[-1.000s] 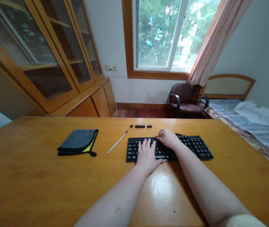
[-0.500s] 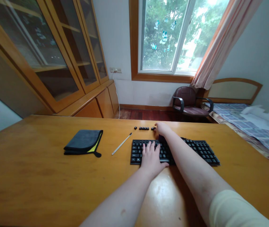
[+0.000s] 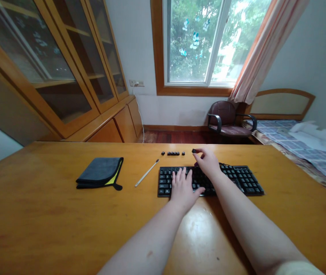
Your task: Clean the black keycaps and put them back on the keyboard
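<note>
A black keyboard (image 3: 250,181) lies on the wooden table, its middle partly covered by my hands and right forearm. My left hand (image 3: 183,189) rests on its left part, fingers spread over the keys. Just past the keyboard's far edge, my right hand (image 3: 207,162) pinches a small black keycap (image 3: 194,151) between thumb and finger. To the left of that hand, a single keycap (image 3: 183,153), a short row of several keycaps (image 3: 173,153) and one more tilted keycap (image 3: 163,153) lie on the table.
A thin white brush (image 3: 146,173) with a dark tip lies left of the keyboard. Further left is a folded grey cloth (image 3: 100,171) with yellow inside. Beyond the table (image 3: 51,221) stand a glass-fronted cabinet (image 3: 105,109), a maroon chair (image 3: 223,112) and a bed (image 3: 277,130).
My right hand has drawn back to the right, away from the single keycap beside the row, with a keycap in its fingers. The left hand stays on the keyboard.
</note>
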`<act>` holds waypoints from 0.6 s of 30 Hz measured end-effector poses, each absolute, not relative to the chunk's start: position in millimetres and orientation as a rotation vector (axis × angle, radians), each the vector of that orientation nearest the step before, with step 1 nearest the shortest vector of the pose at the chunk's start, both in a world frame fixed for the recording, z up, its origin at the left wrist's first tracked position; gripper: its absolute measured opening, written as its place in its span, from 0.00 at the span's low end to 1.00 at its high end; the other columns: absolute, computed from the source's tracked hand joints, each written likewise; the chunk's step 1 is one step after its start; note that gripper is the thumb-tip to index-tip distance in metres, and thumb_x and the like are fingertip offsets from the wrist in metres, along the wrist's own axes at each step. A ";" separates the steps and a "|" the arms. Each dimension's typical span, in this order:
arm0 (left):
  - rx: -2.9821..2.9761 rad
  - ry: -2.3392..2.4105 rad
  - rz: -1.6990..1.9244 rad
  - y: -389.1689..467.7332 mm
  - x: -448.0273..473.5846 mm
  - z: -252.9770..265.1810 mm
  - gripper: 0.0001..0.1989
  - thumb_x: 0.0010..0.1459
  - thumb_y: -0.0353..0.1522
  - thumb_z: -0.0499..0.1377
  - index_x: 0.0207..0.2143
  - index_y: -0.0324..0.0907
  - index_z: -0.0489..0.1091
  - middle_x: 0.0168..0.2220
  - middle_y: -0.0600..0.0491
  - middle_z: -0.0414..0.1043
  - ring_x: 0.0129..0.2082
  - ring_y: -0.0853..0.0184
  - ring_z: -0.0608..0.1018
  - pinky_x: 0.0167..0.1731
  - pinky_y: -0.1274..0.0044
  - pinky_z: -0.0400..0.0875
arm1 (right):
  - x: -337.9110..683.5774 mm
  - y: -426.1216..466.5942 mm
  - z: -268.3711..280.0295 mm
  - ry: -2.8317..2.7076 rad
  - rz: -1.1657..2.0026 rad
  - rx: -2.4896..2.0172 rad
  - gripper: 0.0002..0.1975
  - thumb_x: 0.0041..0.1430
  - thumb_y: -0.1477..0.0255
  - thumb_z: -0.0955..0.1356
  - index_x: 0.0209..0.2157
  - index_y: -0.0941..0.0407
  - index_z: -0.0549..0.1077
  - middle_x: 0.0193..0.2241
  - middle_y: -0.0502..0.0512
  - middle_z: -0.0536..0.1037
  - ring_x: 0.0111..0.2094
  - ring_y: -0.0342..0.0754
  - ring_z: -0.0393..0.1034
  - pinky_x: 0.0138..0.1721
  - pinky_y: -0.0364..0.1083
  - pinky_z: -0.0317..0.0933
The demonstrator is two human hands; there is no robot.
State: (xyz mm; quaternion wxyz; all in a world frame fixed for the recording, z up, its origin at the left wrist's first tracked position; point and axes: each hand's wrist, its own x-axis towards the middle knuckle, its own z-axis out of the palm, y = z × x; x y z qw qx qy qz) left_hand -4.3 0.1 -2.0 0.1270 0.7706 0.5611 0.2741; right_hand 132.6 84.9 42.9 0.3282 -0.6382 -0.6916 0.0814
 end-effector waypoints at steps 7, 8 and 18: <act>2.033 1.229 1.098 -1.1 -7.4 9.5 0.24 0.60 0.36 0.49 0.59 0.42 0.54 0.58 0.43 0.57 0.54 0.61 0.67 0.56 0.65 0.59 | 149.4 -9.5 27.9 -1.464 0.371 -1.360 0.11 0.54 0.64 0.66 0.36 0.56 0.70 0.27 0.52 0.73 0.26 0.45 0.66 0.30 0.46 0.63; 2.003 1.140 1.104 -2.1 -7.2 10.1 0.24 0.61 0.36 0.49 0.59 0.44 0.54 0.57 0.44 0.59 0.49 0.63 0.71 0.53 0.67 0.63 | 151.3 -12.3 27.1 -1.550 0.362 -1.365 0.10 0.53 0.65 0.66 0.36 0.56 0.70 0.28 0.53 0.73 0.26 0.45 0.66 0.30 0.46 0.63; 1.886 1.031 1.208 -1.5 -10.7 16.1 0.11 0.58 0.32 0.53 0.42 0.44 0.72 0.41 0.50 0.72 0.43 0.65 0.73 0.47 0.71 0.68 | 153.8 -9.4 37.5 -2.087 0.377 -1.344 0.05 0.53 0.69 0.65 0.31 0.54 0.70 0.29 0.52 0.73 0.31 0.47 0.67 0.31 0.45 0.61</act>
